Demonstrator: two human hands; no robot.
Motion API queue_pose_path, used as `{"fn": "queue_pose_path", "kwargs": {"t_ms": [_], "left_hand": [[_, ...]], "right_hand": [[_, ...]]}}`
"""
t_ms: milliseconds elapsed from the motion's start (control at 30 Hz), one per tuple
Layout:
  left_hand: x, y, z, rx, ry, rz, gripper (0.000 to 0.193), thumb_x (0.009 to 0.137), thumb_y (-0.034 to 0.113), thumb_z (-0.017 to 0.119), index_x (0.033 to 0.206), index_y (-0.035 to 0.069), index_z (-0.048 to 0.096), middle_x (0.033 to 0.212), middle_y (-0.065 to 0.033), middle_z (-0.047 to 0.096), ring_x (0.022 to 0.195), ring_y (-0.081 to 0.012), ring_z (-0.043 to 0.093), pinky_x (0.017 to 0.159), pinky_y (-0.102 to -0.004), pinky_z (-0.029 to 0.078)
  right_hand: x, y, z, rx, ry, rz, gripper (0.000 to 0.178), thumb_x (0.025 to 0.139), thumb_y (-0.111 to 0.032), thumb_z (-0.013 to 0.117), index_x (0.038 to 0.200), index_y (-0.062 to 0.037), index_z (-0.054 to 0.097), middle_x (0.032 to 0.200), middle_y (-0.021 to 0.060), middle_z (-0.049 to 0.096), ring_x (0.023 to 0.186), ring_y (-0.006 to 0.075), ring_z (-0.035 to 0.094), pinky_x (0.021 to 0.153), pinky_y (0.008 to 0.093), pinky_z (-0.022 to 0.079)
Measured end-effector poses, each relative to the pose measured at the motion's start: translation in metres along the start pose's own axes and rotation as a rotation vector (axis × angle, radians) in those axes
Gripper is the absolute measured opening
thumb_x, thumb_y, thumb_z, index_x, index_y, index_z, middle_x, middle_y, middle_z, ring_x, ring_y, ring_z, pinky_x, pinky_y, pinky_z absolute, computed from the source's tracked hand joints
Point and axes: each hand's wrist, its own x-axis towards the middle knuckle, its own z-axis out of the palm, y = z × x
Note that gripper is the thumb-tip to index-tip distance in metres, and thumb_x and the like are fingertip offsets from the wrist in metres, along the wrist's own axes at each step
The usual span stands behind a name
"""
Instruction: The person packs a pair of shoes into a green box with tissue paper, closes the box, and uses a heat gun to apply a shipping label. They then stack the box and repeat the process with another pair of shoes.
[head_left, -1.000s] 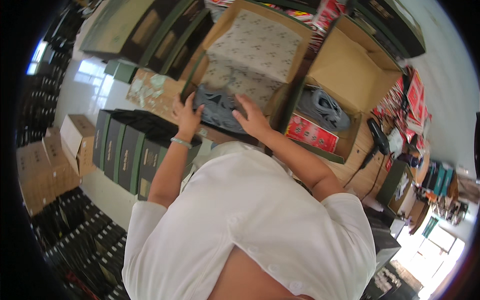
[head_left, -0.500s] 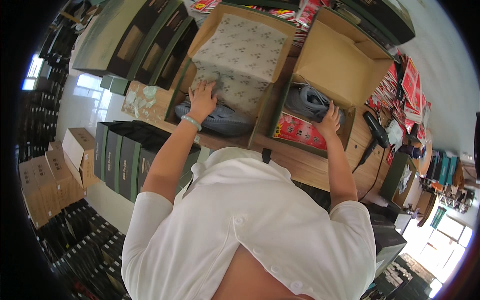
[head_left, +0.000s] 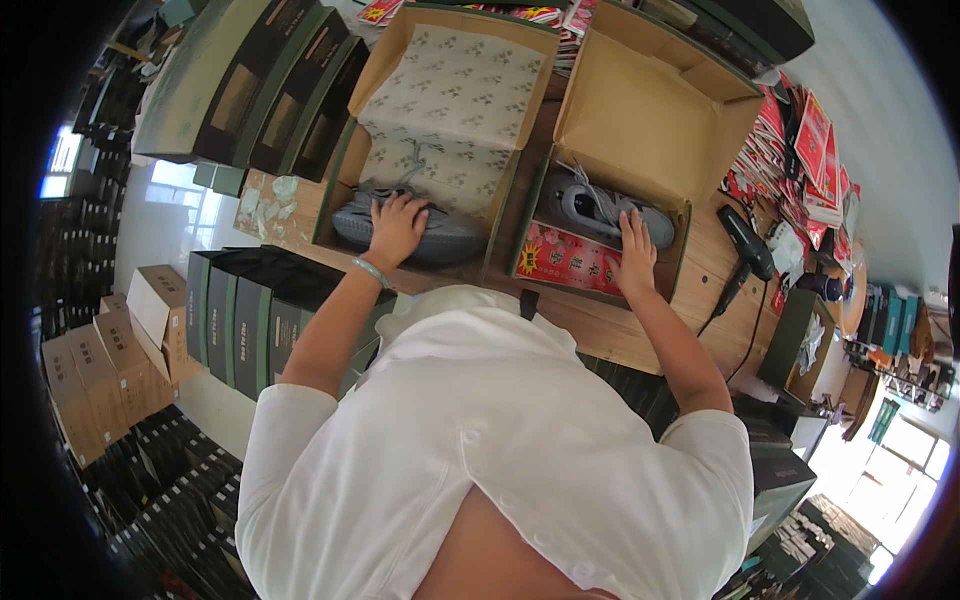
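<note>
My left hand (head_left: 397, 228) rests with spread fingers on a grey shoe (head_left: 450, 238) in the left open shoebox (head_left: 328, 205). Patterned wrapping paper (head_left: 455, 95) lies up against that box's lid, and the shoe's laces trail onto it. In the right shoebox (head_left: 685, 262), another grey shoe (head_left: 600, 205) lies with its opening and laces showing. My right hand (head_left: 636, 252) has its fingers stretched out over one end of this shoe. Beside the shoe, on the near side, is a red printed packet (head_left: 565, 258), partly under the right hand's edge.
Closed shoeboxes (head_left: 235, 85) are stacked at the far left, and more stand upright (head_left: 235, 325) below the table's left edge. A black hair dryer (head_left: 745, 245) with a cord lies on the wooden table (head_left: 708, 290), near heaped red packets (head_left: 815, 150). Cartons (head_left: 110, 375) stand on the floor.
My left hand has come down from the wrapping paper onto the left shoe. The right shoe now lies flatter, and the fingers of my right hand have straightened over it. The view has shifted slightly.
</note>
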Motion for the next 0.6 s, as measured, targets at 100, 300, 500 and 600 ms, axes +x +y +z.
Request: {"fn": "queue_pose_path", "kwargs": {"t_ms": [100,300,500,600], "left_hand": [[-0.020,0.006,-0.001,-0.035,0.075,0.030,0.031,0.099,0.029,0.050,0.124,0.018,0.063,0.139,-0.0135,0.052,0.136,-0.0360,0.040,0.115,-0.0593,0.019],[-0.023,0.011,-0.005,-0.070,0.083,-0.002,0.032,0.100,0.032,0.050,0.123,0.016,0.065,0.138,-0.0135,0.054,0.137,-0.0342,0.040,0.116,-0.0527,0.022],[-0.026,0.011,-0.005,-0.073,0.118,0.005,0.031,0.099,0.031,0.050,0.122,0.015,0.066,0.137,-0.0137,0.056,0.136,-0.0333,0.041,0.116,-0.0528,0.023],[-0.024,0.011,-0.005,-0.069,0.121,-0.007,0.030,0.100,0.030,0.050,0.121,0.015,0.066,0.137,-0.0132,0.056,0.136,-0.0332,0.042,0.115,-0.0523,0.024]], "right_hand": [[-0.019,0.010,0.000,0.001,-0.062,-0.075,0.082,0.091,-0.019,0.062,0.157,-0.0210,0.013,0.164,0.0118,0.007,0.146,0.0440,0.018,0.115,0.0542,0.026],[-0.053,0.006,-0.023,-0.044,-0.384,-0.138,0.054,0.098,-0.026,0.053,0.149,-0.0156,0.038,0.158,0.0176,0.027,0.142,0.0421,0.030,0.114,0.0489,0.032],[-0.032,-0.006,-0.072,0.077,-0.237,-0.006,0.064,0.083,-0.031,0.073,0.140,-0.0138,0.050,0.145,0.0173,0.047,0.132,0.0377,0.044,0.110,0.0462,0.037],[-0.023,0.003,-0.071,-0.250,-0.049,-0.115,0.096,0.069,-0.027,0.085,0.149,-0.0174,0.034,0.143,0.0177,0.044,0.129,0.0394,0.045,0.107,0.0465,0.040]]}}
